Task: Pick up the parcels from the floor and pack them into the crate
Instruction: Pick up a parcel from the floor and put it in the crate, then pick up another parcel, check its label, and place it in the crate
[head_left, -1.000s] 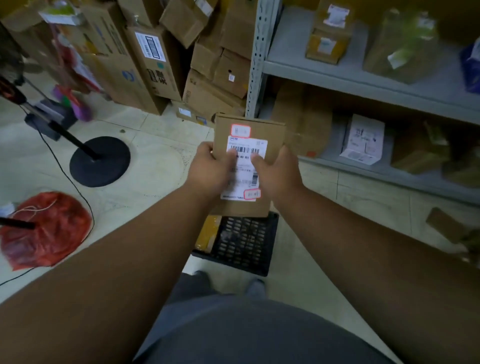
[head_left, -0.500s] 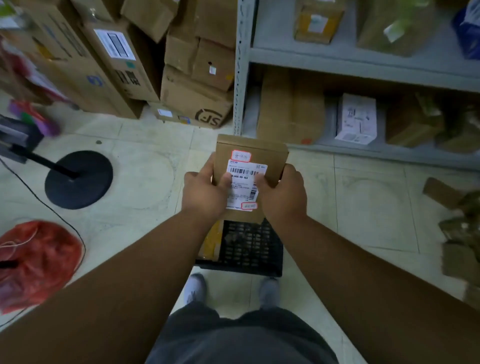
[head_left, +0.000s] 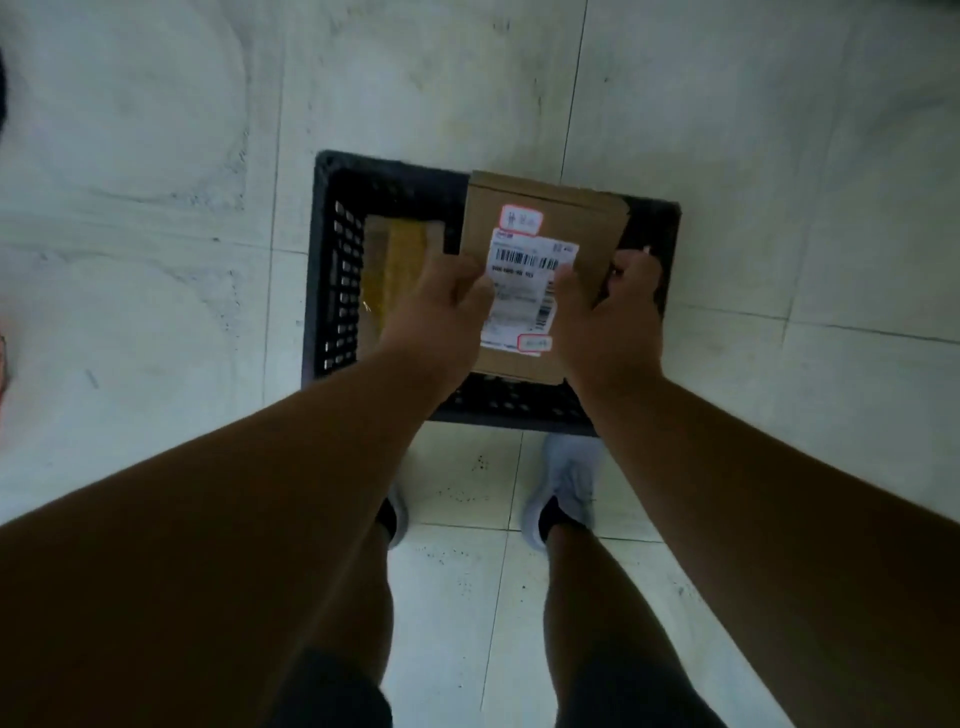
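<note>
Floor (head_left: 156, 156) filled the shot, pale tiles w/ thin grout lines and grey smudges, bare tile on all sides of the crate. Dim light, looking straight down. Black crate (head_left: 332, 291) sat on the floor just ahead of the person's feet, perforated walls, rim showing at far-left corner and along the left side. Its near wall lay just beyond the grey shoes (head_left: 566, 483). Inside the crate, left half: a yellowish parcel (head_left: 402, 270) lying flat against the left wall, partly hidden behind the left hand. Right half of the crate was covered by the cardboard parcel (head_left: 587, 218), held above it, approx. level, white shipping label (head_left: 524, 280) w/ barcode facing up, plus two small red-bordered stickers. Its far edge overlapped the crate's far rim; right edge fell short of the crate's right wall. Left hand (head_left: 441, 306) gripped the parcel's left edge, thumb on the label. Right hand (head_left: 613, 317) gripped the right edge, thumb on top, fingers curled round the side. Both forearms reached in from the bottom corners.
</note>
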